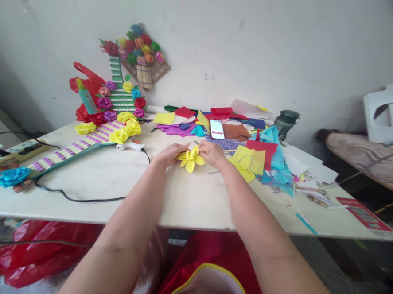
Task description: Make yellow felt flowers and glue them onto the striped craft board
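At the middle of the pale tabletop (193, 200), seen from the head camera, I have both hands on one yellow folded-paper flower (191, 159). My left hand (171, 154) pinches its left petals and my right hand (211, 152) pinches its right side, the fingers of both closed on the paper. Whether the flower rests on the surface or just above it, I cannot tell.

For containers, a dark green lidded jar (286, 119) stands upright at the back by the wall, behind the heap of coloured paper scraps (250, 141). Its lid is on, so its contents are hidden. A red plastic bag (87, 85) leans at the back left, and I cannot see inside it either.

Left of my hands lies a white glue gun (130, 146), its black cord (80, 197) looping out toward the near edge. Beyond it a long striped board (69, 150) runs diagonally, with yellow paper blooms (126, 131) at its far end and a blue paper flower (13, 176) at its near end. A beige power strip (13, 151) lies along the left edge.

Bare surface lies between my forearms and along the near edge, bounded by the cord on the left and the scraps on the right. A red printed leaflet (362, 215) lies by the near right corner.
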The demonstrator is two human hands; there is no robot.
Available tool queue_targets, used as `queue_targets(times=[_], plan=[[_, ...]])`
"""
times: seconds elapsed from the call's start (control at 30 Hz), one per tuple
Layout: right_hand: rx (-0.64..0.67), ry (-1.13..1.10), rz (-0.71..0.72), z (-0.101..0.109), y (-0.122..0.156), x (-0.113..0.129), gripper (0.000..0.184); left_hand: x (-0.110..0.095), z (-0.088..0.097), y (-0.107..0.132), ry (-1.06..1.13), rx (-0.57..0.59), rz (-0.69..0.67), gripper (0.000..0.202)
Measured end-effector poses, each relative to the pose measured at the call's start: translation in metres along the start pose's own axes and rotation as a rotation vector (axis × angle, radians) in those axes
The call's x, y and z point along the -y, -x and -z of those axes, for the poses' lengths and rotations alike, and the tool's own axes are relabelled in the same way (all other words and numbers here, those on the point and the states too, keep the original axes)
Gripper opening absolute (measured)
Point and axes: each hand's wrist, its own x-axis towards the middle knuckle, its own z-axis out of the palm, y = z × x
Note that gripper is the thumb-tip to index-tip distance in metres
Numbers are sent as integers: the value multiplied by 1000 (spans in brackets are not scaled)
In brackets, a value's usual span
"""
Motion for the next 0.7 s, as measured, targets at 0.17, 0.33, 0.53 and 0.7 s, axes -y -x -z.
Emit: queue_targets(times=[0.17,0.33,0.53,0.7], plan=[[-36,-67,3,1,0,-4,19,-6,0,5,-48,112,-48,29],[-100,-168,3,0,0,-8,15,-10,2,9,-127,140,-59,37],[-121,-201,0,-1,0,-11,13,-10,2,8,-189,122,-96,36],[-96,-202,-45,4,2,-11,14,-9,3,7,-201,130,-126,37]])
